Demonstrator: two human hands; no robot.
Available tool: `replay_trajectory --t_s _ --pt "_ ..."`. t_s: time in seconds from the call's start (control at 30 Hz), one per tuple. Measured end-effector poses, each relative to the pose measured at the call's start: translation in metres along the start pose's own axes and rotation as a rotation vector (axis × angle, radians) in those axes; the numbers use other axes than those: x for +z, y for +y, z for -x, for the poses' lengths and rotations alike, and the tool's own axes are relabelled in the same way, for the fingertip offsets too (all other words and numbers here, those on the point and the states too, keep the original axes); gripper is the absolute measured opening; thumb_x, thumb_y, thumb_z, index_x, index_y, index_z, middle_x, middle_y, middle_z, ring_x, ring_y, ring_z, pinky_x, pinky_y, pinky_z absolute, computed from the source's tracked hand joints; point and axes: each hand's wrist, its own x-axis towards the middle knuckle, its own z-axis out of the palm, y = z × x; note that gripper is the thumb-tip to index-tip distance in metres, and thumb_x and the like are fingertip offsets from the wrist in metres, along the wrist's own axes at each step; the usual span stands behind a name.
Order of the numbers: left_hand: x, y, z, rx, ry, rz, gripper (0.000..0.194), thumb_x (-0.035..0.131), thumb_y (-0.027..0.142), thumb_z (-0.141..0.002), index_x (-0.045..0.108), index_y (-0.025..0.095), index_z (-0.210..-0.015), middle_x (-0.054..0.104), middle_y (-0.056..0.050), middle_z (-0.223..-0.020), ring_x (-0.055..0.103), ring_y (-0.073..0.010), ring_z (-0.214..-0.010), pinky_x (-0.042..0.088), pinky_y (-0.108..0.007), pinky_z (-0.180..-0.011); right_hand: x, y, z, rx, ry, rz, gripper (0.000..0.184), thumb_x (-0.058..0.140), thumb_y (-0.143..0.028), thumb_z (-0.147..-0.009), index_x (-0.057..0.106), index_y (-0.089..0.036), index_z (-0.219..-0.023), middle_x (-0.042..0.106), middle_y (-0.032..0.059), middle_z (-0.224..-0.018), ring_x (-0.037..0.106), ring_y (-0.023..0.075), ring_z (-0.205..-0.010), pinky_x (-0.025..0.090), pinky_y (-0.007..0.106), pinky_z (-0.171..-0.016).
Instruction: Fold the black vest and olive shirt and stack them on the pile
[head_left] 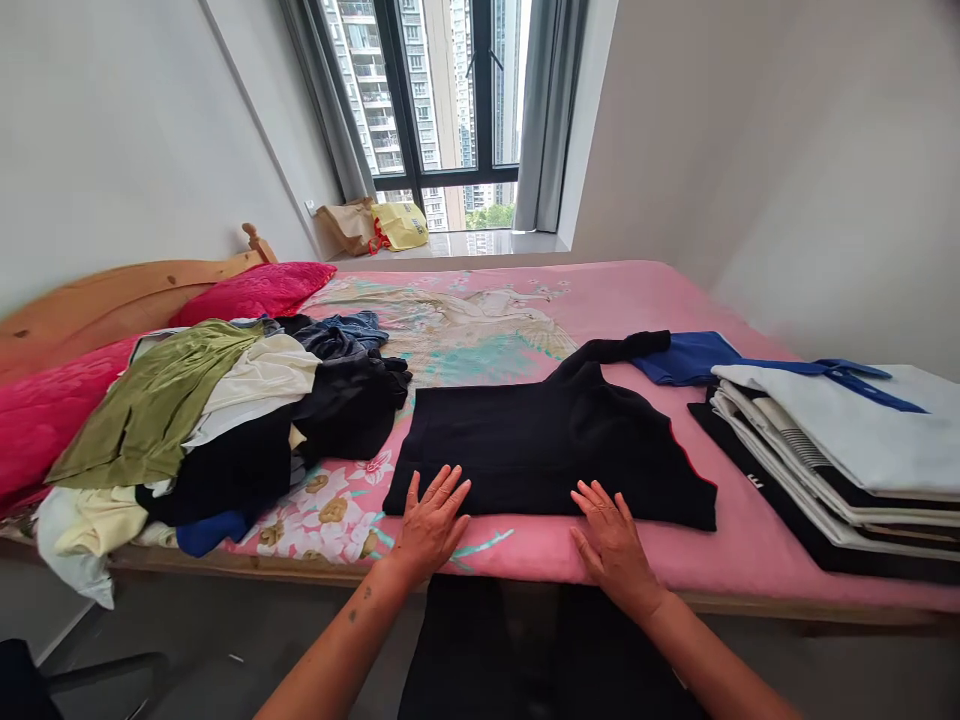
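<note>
A black long-sleeved top (502,430) with thin red trim along its right edge lies spread on the bed in front of me. One of its sleeves reaches back and to the right, over part of a blue garment (686,357). My left hand (433,522) rests flat near the top's lower left corner, fingers spread. Flat on its near edge, right of the middle, lies my right hand (611,540), fingers stretched out. Neither hand grips the cloth.
A loose heap of clothes (232,420) lies on the left beside red pillows (255,290). Folded garments form a stack (840,440) on the right, blue straps across it. The pink bed sheet (622,290) runs back towards a window sill with bags (401,225).
</note>
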Motion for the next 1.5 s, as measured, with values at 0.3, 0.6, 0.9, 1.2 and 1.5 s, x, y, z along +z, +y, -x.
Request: replay_trajectory --t_s 0.3,0.6,0.9,1.2,1.5 --pt "0.046 0.011 -0.019 -0.071 0.045 -0.011 0.052 0.041 0.041 -0.087 0.036 0.027 -0.137 0.036 -0.004 -0.145 0.030 -0.0246 -0.134 0.001 -0.057 -0.109 -0.002 0.027 -0.005 0.151 -0.303 0.083 0.061 0.031 -0.047 -0.089 0.029 -0.016 -0.142 0.023 0.0076 -0.149 0.019 0.0236 -0.137 0.009 0.050 -0.110" --pt "0.050 0.014 -0.018 -0.080 0.118 -0.067 0.052 0.041 0.041 -0.086 0.040 0.025 -0.136 0.036 -0.004 -0.144 0.031 -0.0235 -0.133 0.003 -0.054 -0.110 -0.022 0.099 0.043 0.481 -0.036 0.218 0.058 0.032 -0.045 -0.090 0.032 -0.015 -0.139 0.033 0.0123 -0.144 0.027 0.0281 -0.133 0.012 0.061 -0.104" --pt "0.040 0.018 -0.031 -0.173 0.017 -0.007 0.047 0.042 0.041 -0.085 0.048 0.027 -0.130 0.042 -0.006 -0.141 0.035 -0.0251 -0.131 0.014 -0.056 -0.107 -0.054 0.136 0.021 0.638 0.116 0.083 0.036 0.039 -0.037 -0.088 0.056 -0.017 -0.112 0.063 0.0100 -0.106 0.054 0.0242 -0.101 0.039 0.039 -0.085" --pt "0.049 0.027 -0.030 -0.157 0.162 -0.083 0.047 0.041 0.039 -0.085 0.048 0.024 -0.130 0.043 -0.005 -0.141 0.034 -0.0238 -0.131 0.010 -0.052 -0.110 -0.053 0.160 -0.004 0.593 0.014 0.098 0.027 0.039 -0.038 -0.088 0.058 -0.019 -0.088 0.064 0.0052 -0.079 0.058 0.0195 -0.079 0.035 0.031 -0.071" --pt "0.051 0.027 -0.028 -0.156 0.173 -0.071 0.048 0.041 0.039 -0.085 0.047 0.025 -0.131 0.043 -0.005 -0.141 0.033 -0.0241 -0.132 0.008 -0.051 -0.111 -0.059 0.132 -0.007 0.513 0.134 0.082 0.023 0.037 -0.026 -0.089 0.057 -0.019 -0.098 0.061 0.0091 -0.100 0.054 0.0233 -0.095 0.039 0.038 -0.082"
